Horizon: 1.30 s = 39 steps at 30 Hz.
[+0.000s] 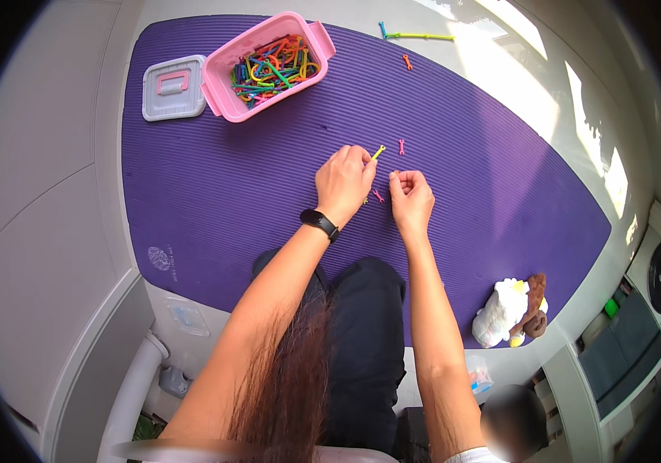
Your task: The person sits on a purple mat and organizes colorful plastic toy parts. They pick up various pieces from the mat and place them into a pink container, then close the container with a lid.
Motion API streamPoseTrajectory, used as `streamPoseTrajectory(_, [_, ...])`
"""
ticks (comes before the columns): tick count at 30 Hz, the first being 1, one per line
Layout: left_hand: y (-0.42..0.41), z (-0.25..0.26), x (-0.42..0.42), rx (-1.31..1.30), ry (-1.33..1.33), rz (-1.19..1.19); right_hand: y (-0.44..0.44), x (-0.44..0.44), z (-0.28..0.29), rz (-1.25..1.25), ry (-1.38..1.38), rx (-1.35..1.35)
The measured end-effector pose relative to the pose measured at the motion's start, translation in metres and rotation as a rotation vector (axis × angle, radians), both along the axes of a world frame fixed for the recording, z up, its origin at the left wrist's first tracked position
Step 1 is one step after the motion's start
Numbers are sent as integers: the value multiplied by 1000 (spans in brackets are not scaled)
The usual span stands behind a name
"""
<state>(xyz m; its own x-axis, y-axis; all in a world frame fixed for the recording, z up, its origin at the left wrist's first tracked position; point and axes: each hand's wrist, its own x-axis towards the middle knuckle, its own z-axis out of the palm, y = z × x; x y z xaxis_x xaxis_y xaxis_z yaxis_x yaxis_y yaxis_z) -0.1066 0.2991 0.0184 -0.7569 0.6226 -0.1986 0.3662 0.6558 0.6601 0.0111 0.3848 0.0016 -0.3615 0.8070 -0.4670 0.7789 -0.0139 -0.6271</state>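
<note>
My left hand (343, 184), with a black band on the wrist, pinches a yellow-green plastic connector stick (378, 153). Its forked end points up and to the right, while the rest is hidden by my fingers. Slightly to the right, my right hand (415, 202) holds a small orange piece (396, 172) between thumb and fingertips; little of it shows. Beyond the hands lies a short pink connector stick (401, 147) on the mat. Between the wrists rests a magenta connector stick (379, 197), beside a partly covered yellow-green piece (365, 201).
A pink plastic bin (223, 104) full of coloured connectors stands at the upper left of the purple mat (203, 191), its grey lid (155, 107) alongside. On the floor beyond lie a joined blue-and-yellow strip (423, 36) and an orange connector (407, 62). Plush toys (498, 315) sit lower right.
</note>
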Motion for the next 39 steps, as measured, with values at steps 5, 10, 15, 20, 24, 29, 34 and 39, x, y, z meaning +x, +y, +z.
streamPoseTrajectory(5, [-27, 54, -82, 136, 199, 214, 9, -105, 58, 2, 413, -12])
streamPoseTrajectory(10, [-38, 76, -150, 44, 243, 342, 10, -193, 97, 234, 545, 94])
streamPoseTrajectory(15, [-45, 79, -154, 79, 298, 370, 24, -186, 104, 298, 492, 136])
streamPoseTrajectory(20, [-41, 50, -84, 210, 364, 66, 58, -99, 57, 107, 253, 63])
streamPoseTrajectory(24, [-36, 14, -16, 214, 195, -222, 58, -32, 18, 30, 11, 14])
streamPoseTrajectory(29, [-21, -17, 36, -33, 268, -524, 44, -14, -7, 30, -36, 36])
streamPoseTrajectory(34, [-13, -23, 37, -124, 328, -616, 44, -31, -8, 167, -37, 122])
streamPoseTrajectory(39, [-22, -15, 23, 0, 189, -471, 42, -42, -8, 278, -98, 189])
